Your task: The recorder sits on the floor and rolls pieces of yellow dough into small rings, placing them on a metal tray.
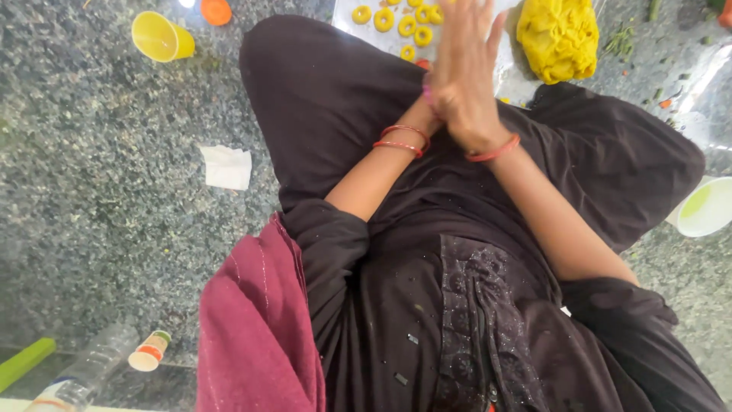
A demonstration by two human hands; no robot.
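My right hand [465,76] lies flat, fingers stretched out, pressed palm to palm on my left hand [428,101], which is almost wholly hidden under it. Anything between the palms is hidden. Both wrists wear red bangles. The hands hover over my crossed legs in dark clothing. Just beyond them lie several small yellow dough rings [383,19] on a clear plastic sheet [345,23]. A big lump of yellow dough [559,38] sits to the right of the rings.
On the speckled stone floor: a yellow cup [156,36] on its side and an orange lid [216,11] far left, a white tissue [226,166], a white bowl [705,207] at right, a plastic bottle [84,374], a small capped tube [149,351], a maroon cloth [255,328].
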